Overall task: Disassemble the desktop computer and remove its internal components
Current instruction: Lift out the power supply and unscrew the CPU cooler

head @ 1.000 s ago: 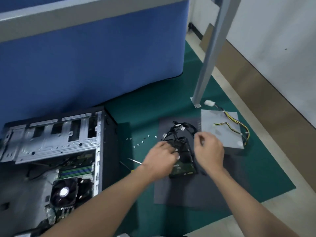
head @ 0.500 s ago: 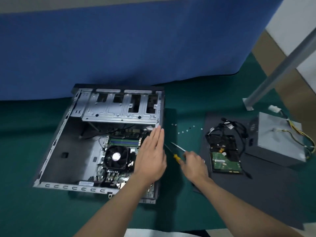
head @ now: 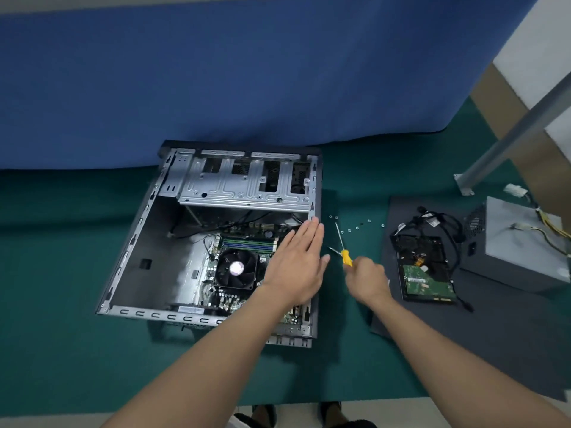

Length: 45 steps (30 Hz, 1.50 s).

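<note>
An open desktop case (head: 148, 230) lies on its side on the green mat, showing the motherboard with a black CPU fan (head: 236, 268) and a metal drive cage (head: 244, 183). My left hand (head: 298, 264) is flat with straight fingers over the case's right edge. My right hand (head: 366, 281) grips a yellow-handled screwdriver (head: 344, 250), tip pointing up and away. A second thin screwdriver lies under it. A removed hard drive (head: 425, 271) with black cables sits on a dark panel (head: 494, 329) to the right.
A grey power supply (head: 525, 242) with yellow and black wires stands on the dark panel at far right. Several small screws (head: 355, 225) lie on the mat between case and panel. A blue partition (head: 247, 72) rises behind; a metal post (head: 500, 143) stands at back right.
Both hands left the hard drive and moved left. My left hand came over the case's right edge; my right hand took hold of the yellow screwdriver and lifted it. The view swung left.
</note>
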Tool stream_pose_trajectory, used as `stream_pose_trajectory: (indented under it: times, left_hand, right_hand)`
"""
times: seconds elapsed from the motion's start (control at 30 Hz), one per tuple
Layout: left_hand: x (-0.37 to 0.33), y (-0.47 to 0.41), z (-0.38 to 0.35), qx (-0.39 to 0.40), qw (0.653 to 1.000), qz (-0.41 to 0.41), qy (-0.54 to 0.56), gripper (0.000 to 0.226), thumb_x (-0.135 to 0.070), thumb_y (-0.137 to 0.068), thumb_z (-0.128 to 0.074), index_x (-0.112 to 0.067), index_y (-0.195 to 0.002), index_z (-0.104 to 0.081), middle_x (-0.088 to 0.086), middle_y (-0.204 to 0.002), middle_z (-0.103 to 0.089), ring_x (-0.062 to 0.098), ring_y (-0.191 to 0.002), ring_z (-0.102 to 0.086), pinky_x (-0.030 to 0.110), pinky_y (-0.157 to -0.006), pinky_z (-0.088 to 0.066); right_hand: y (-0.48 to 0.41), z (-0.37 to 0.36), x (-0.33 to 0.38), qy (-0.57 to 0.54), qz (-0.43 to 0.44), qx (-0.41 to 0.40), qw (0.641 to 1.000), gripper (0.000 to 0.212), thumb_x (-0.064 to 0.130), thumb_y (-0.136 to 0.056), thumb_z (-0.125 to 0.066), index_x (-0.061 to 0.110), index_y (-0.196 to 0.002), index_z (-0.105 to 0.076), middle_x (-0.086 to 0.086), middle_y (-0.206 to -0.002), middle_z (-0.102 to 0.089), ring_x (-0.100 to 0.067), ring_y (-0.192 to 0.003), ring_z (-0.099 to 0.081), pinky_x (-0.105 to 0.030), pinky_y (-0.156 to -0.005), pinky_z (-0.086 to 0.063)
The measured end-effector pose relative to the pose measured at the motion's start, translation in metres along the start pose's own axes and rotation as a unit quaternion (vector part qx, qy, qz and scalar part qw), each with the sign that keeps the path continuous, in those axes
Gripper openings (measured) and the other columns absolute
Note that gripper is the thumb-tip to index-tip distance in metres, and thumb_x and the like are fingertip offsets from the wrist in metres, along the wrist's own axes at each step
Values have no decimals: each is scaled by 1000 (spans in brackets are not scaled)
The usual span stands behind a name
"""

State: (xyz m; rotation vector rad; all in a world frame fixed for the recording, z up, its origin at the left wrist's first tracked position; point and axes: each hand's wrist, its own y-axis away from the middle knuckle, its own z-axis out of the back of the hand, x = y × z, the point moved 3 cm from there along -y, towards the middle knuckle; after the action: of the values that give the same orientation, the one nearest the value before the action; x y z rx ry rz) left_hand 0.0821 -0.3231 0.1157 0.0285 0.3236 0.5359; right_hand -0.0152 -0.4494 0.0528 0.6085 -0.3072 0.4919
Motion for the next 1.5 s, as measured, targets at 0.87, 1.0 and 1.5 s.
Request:
stream_pose_trajectory:
  times: [0.87, 1.0, 1.5]
  left_hand:
    - [130, 52, 10, 145, 987, 73, -15, 91, -61, -86, -55, -25, -155, -8, 2, -163, -6, 21, -149, -7, 40, -120, -16]
    - [126, 50, 0, 206, 974, 71, -57, 88, -59, -88, -54, -28, -155, -6, 3, -163, 0, 23, -149, -2, 42, -120, -16]
    - [127, 40, 6, 205, 969, 114, -80, 81, -58, -87, -59, -43, -152, -13, -11, -161, -9, 15, -148, -10, 38, -119, -15]
  right_hand:
    - [67, 30, 142, 31, 347, -79, 934, 19, 32, -96, -50, 16, -92, -59, 4, -86, -59, -16, -81, -54, -36, -75, -47]
    - [52, 23, 139, 48, 369, -56, 927, 19, 33, -96, -49, 17, -93, -57, 5, -87, -56, -15, -81, -54, -36, -76, -48]
    - [34, 8, 143, 100, 388, -63, 914, 22, 37, -97, -44, 19, -101, -56, 4, -98, -62, -20, -84, -60, -40, -74, -51]
